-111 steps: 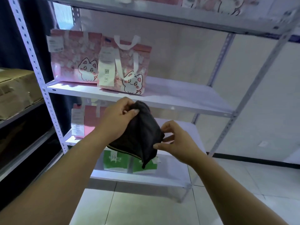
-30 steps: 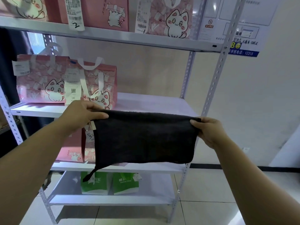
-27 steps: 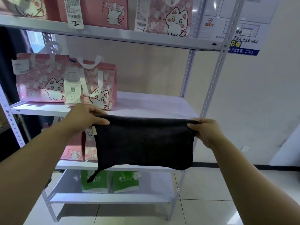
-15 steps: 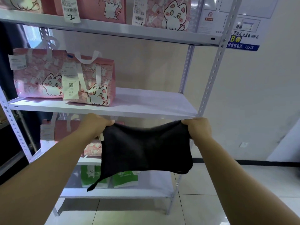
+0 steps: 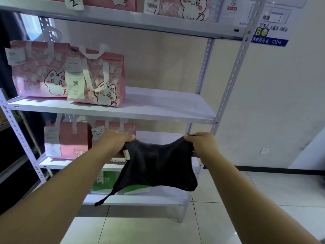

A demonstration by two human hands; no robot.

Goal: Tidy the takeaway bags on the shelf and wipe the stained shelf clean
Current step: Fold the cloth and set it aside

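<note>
A black cloth (image 5: pixel 158 166) hangs spread between my two hands in front of the white metal shelf unit. My left hand (image 5: pixel 114 141) grips its upper left corner, my right hand (image 5: pixel 200 143) grips its upper right corner. The cloth sags in the middle and a thin tail dangles at its lower left. Two pink cat-print takeaway bags (image 5: pixel 98 80) stand at the left of the middle shelf (image 5: pixel 158 106), whose right half is bare. More pink bags (image 5: pixel 68 140) stand on the shelf below, partly hidden by my left hand and the cloth.
Green bags (image 5: pixel 102 182) sit on the bottom shelf. Pink bags (image 5: pixel 184 6) line the top shelf. The right upright post (image 5: pixel 230 81) stands beside a white wall with a blue notice (image 5: pixel 269 37). Pale tiled floor (image 5: pixel 158 226) lies below.
Both hands have lowered the spread cloth from the middle shelf's level to the shelf below, and moved closer together so the cloth now sags. The view tilted down slightly.
</note>
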